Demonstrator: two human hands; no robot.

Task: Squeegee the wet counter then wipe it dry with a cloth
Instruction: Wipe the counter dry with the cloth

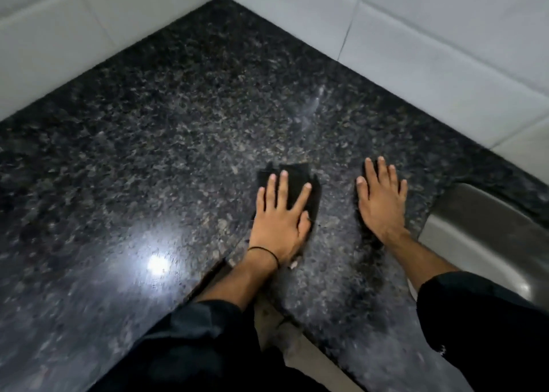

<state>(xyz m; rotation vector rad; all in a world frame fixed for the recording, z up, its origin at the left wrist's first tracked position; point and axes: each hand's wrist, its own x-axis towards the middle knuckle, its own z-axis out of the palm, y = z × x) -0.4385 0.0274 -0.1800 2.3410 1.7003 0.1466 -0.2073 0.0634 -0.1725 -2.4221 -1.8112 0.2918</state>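
The dark speckled granite counter (166, 142) fills a corner between white tiled walls. A small black cloth (294, 180) lies on it near the middle. My left hand (282, 213) presses flat on the cloth, fingers spread and the thumb at the cloth's right edge. My right hand (381, 201) lies flat on the counter a little to the right, fingers together. A dark fringe shows along its left side and at the fingertips; I cannot tell whether that is cloth or shadow. A faint pale streak (312, 106) marks the stone beyond the hands. No squeegee is in view.
A steel sink basin (487, 228) is set into the counter at the right. White wall tiles (445, 50) close the back and the left side. The counter's inner front edge (208, 275) runs diagonally below my left wrist. A lamp reflection (157, 264) glares at lower left.
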